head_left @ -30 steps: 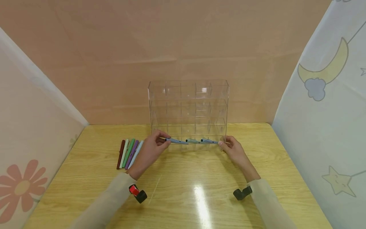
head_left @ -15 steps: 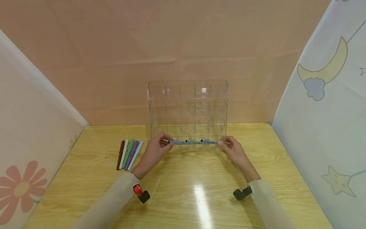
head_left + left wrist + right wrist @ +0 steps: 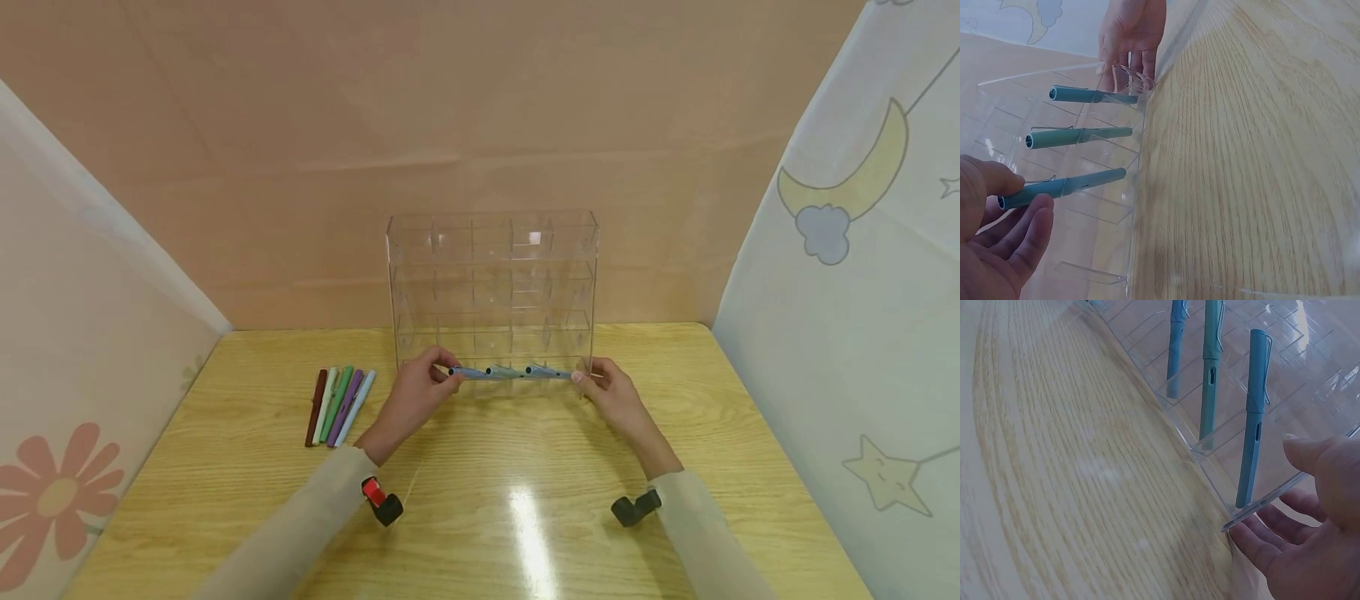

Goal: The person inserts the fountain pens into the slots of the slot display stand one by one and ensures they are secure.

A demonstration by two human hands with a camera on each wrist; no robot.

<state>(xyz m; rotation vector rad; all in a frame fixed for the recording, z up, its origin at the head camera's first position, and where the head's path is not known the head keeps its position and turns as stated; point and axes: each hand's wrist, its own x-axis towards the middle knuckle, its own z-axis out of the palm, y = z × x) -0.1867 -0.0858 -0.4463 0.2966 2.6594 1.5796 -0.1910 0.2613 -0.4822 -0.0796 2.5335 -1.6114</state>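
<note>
A clear acrylic rack (image 3: 391, 267) with rows of compartments stands upright at the back of the table. My left hand (image 3: 416, 392) pinches the capped end of a blue pen (image 3: 1094, 180), whose other end lies in the rack's bottom row. Beside it in that row, a pale green pen (image 3: 1060, 137) and another blue pen (image 3: 1256, 381) sit tilted, clips up, apart from my fingers. At the rack's lower right corner, my right hand (image 3: 618, 406) grips the side panel (image 3: 1272, 499), thumb on one side and fingers on the other.
Several capped pens lie side by side left of the rack: dark red (image 3: 317, 407), pale green (image 3: 326, 405), green (image 3: 337, 404), purple (image 3: 345, 408) and light blue (image 3: 356, 407). The wooden table (image 3: 480, 500) is enclosed by a peach backdrop (image 3: 480, 100) and printed side cloths (image 3: 810, 350).
My left hand has moved slightly right with the blue pen, bringing it into line with the other two in the bottom row. The right hand keeps its place on the rack.
</note>
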